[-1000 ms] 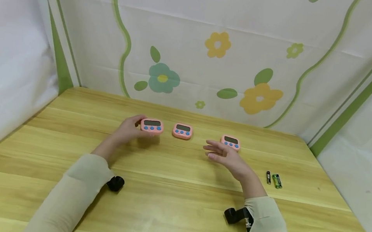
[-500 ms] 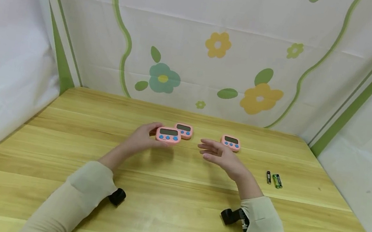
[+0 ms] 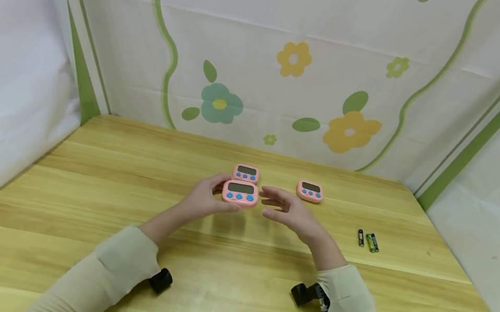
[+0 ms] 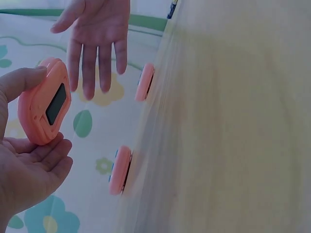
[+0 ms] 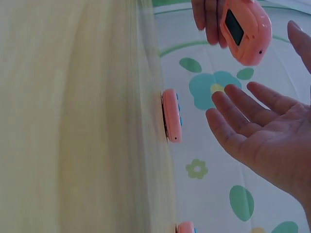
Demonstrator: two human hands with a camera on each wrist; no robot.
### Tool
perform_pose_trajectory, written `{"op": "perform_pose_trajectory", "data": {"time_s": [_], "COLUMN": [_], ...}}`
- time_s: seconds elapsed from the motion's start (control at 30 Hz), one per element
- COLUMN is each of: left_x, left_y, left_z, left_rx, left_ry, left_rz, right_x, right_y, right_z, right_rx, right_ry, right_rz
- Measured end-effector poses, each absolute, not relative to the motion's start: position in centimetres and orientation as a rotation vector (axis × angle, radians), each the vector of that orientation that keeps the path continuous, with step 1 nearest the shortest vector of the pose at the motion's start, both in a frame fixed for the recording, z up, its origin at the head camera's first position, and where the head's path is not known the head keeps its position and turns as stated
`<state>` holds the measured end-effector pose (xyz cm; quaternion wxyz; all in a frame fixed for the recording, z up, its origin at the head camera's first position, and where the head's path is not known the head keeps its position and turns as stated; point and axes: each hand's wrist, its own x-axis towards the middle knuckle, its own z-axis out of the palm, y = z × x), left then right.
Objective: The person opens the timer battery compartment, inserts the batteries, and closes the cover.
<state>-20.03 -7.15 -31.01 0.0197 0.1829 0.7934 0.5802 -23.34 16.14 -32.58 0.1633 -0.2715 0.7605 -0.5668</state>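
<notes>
Between the thumb and fingers of my left hand (image 3: 204, 198) I pinch a pink digital timer (image 3: 239, 196); in the head view its dark screen and three blue buttons face up toward me. My right hand (image 3: 291, 215) is relaxed and grasps nothing, its fingertips just beside the timer's right edge. The held timer is raised above the wood-grain table (image 3: 221, 305), and just behind it lies a second pink timer (image 3: 246, 171). A third pink timer (image 3: 309, 191) lies farther right, beyond my right hand. Well to the right of that hand are a black battery (image 3: 360, 238) and, near it, a green battery (image 3: 369, 243) beside a dark battery (image 3: 375, 242). Pale sleeves (image 3: 121, 265) cover my forearms, a black wrist camera (image 3: 161, 281) juts from each, and a white flower-printed sheet (image 3: 244, 55) hangs behind the table.

From the left wrist, the held timer shows its underside with a dark rectangle in it; my thumb presses one edge and my fingers support the opposite one. My right hand faces it palm first, fingers extended, apart from it. The other two timers rest flat on the table.

From the right wrist, my right palm shows with fingers spread and lightly bent, a gap between them and the held timer. One lying timer appears whole, and another is cut off by the lower edge
</notes>
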Motion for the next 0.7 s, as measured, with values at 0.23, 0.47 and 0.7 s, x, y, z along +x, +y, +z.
{"op": "perform_pose_trajectory", "data": {"time_s": [0.23, 0.47, 0.7], "left_x": [-21.1, -21.3, -20.9], "left_y": [-7.0, -6.5, -6.2], "left_z": [-33.2, -34.3, -34.6], "left_rx": [0.611, 0.677, 0.654], "left_ry": [2.462, 2.476, 2.464], "left_rz": [1.816, 1.847, 1.837], "right_x": [-22.9, -22.6, -22.0], "right_y": [15.4, 14.9, 14.4], "right_z": [-32.6, -32.8, -32.6], "right_rx": [-0.769, -0.781, -0.771], "right_ry": [2.160, 2.169, 2.180], "right_rz": [-1.631, -1.651, -1.665]}}
